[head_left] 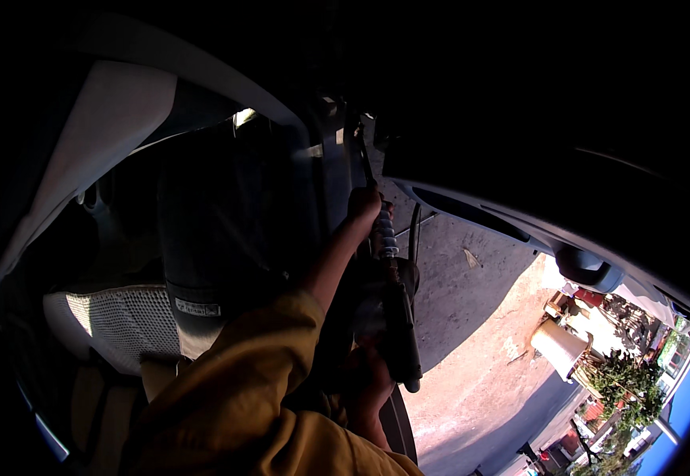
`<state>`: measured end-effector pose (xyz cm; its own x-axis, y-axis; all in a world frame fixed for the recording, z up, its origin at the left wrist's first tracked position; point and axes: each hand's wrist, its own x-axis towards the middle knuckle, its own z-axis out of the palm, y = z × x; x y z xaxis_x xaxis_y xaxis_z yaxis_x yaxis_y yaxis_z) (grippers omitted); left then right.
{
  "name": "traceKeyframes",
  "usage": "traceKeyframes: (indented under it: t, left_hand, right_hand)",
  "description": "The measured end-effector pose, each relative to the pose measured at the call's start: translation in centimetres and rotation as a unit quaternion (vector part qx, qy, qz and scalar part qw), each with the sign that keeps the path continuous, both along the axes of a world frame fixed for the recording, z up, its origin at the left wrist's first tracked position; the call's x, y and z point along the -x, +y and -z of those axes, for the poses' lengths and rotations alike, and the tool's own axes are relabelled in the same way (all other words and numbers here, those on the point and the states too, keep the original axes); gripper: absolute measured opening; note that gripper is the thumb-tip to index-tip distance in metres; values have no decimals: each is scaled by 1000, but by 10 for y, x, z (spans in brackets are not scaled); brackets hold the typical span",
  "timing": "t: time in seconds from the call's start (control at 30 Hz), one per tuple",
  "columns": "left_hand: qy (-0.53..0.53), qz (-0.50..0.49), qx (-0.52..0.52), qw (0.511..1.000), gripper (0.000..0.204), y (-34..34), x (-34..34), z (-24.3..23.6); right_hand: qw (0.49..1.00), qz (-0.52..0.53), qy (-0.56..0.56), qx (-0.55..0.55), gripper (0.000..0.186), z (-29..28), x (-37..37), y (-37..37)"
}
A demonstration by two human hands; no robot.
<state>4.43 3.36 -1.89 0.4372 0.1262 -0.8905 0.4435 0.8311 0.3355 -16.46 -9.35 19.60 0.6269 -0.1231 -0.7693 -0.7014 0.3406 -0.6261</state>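
Observation:
My left hand [365, 204] is wrapped round the front part of a long dark tool with a pale coil spring [385, 239]. A thin dark rod [366, 157] runs from that hand up toward the door frame [334, 147], where deep shadow hides its end. Lower down, my right hand [370, 374] is closed on the rear of the tool, beside its thick dark cylindrical body. Shadow covers most of the fingers there. Both arms wear mustard-yellow sleeves, the left one stretched further forward.
An open vehicle door [480, 218] spans the right side above the ground [456, 317]. At left are a woven grey seat [123, 317] and a pale trim panel [111, 119]. Outside stand a white bucket [559, 347] and a leafy plant [630, 385].

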Motion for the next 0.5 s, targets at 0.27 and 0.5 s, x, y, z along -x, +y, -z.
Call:
traceKeyframes:
  t: [0.27,0.5]
  left_hand:
    - [1,-4,13,1000,33,0,-2,0]
    - [-18,-10,27,999,36,2,-3,7]
  right_hand:
    - [999,-29,-34,19,18,3,0,1]
    - [999,3,-30,23,19,-4,-3,11]
